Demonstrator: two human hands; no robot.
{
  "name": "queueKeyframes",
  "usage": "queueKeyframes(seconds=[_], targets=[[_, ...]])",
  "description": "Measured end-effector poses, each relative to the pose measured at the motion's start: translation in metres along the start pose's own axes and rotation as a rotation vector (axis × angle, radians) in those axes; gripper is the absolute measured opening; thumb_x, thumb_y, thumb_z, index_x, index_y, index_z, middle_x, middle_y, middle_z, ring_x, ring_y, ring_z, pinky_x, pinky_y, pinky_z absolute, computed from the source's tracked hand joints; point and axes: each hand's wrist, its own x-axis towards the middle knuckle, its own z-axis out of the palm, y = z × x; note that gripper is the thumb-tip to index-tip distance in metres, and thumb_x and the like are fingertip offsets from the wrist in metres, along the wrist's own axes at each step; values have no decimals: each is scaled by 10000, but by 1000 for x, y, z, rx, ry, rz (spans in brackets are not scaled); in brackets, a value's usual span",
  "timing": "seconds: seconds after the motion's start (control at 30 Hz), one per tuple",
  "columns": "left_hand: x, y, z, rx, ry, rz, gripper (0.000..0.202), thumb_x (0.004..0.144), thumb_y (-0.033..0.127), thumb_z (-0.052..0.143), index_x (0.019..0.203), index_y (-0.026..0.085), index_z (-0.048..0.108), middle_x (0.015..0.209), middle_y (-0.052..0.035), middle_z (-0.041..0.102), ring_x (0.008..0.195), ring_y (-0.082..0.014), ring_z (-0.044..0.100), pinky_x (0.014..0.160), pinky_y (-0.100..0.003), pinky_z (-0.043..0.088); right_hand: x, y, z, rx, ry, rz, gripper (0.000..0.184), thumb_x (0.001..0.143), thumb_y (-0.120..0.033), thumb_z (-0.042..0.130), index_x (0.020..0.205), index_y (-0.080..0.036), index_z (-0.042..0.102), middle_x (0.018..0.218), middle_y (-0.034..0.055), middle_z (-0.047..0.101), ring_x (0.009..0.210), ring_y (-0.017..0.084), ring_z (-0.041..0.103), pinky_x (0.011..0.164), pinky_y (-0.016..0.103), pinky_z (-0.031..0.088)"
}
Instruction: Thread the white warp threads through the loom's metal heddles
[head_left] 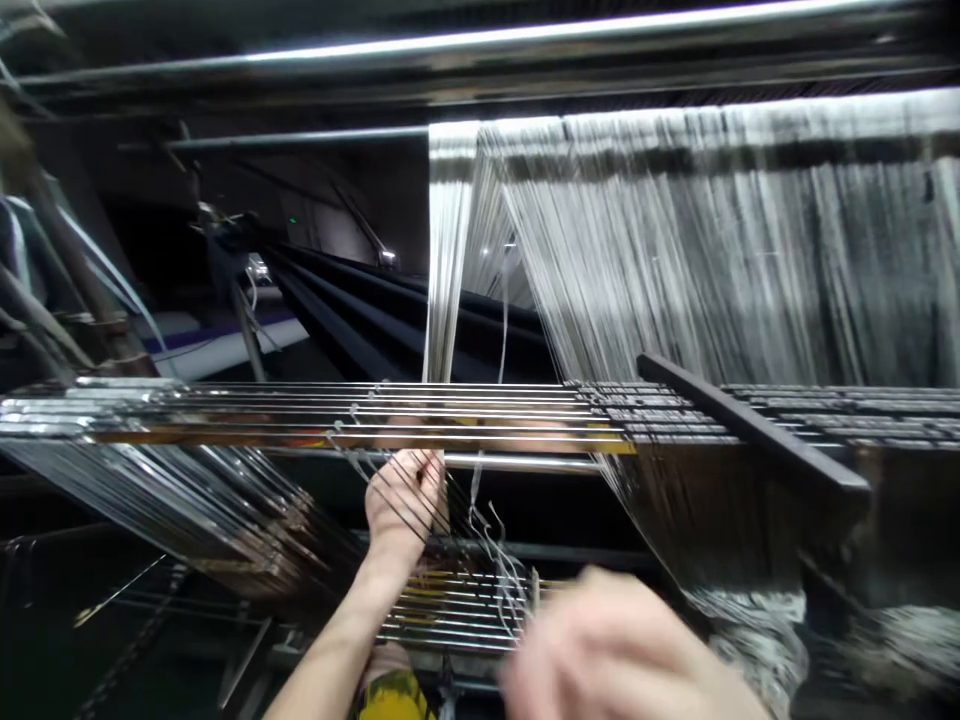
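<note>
My left hand is closed below a row of metal heddle bars, its fingers curled at the lower end of a narrow band of pale warp threads. Several thin dark heddle wires slant down across this hand. Motion smears my right hand at the lower right, nearer to me, so its fingers are unclear. Loose white strings hang between the two hands. Blurred shapes like another person's hands show partly behind the bars.
A wide sheet of warp threads fills the right. A dark flat bar lies across the heddle bars. Bunched heddles hang at the left. Lower rods run beneath my hands, with yellow-and-black patterned cloth below.
</note>
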Motion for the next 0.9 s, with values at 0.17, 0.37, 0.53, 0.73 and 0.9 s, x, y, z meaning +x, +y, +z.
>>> queueKeyframes(seconds=[0.17, 0.37, 0.53, 0.73, 0.9], targets=[[-3, -12, 4, 210, -30, 225, 294, 800, 185, 454, 1029, 164, 636, 997, -77, 696, 898, -191, 647, 839, -324, 510, 78, 36, 22, 401, 315, 361, 241, 820, -332, 466, 830, -138, 608, 491, -20, 565, 263, 29, 300, 272, 140, 221], [-3, -11, 3, 403, 29, 352, 267, 804, 204, 466, 994, 171, 650, 937, -70, 712, 867, -206, 652, 807, -319, 517, 107, 51, 32, 476, 288, 423, 314, 729, -359, 532, 491, -155, 505, 304, -58, 409, 248, 43, 343, 297, 154, 293], [4, -17, 1, 525, 50, 290, 222, 786, 258, 507, 910, 189, 678, 857, -62, 717, 822, -222, 644, 810, -341, 501, 92, 59, 28, 491, 351, 402, 337, 689, -441, 539, 761, -120, 612, 298, -91, 387, 234, 57, 310, 263, 164, 269], [0, -19, 0, 576, 38, 314, 246, 791, 215, 490, 962, 197, 666, 922, -64, 716, 887, -234, 635, 823, -342, 493, 107, 50, 36, 490, 234, 351, 276, 712, -382, 566, 580, -142, 600, 337, -50, 469, 282, 68, 421, 334, 175, 359], [-5, -9, 3, 319, 11, 289, 299, 830, 208, 399, 1020, 161, 625, 974, -81, 700, 850, -191, 655, 781, -297, 513, 98, 62, 26, 477, 317, 374, 290, 735, -367, 513, 633, -116, 615, 295, -76, 402, 237, 45, 325, 285, 152, 254]])
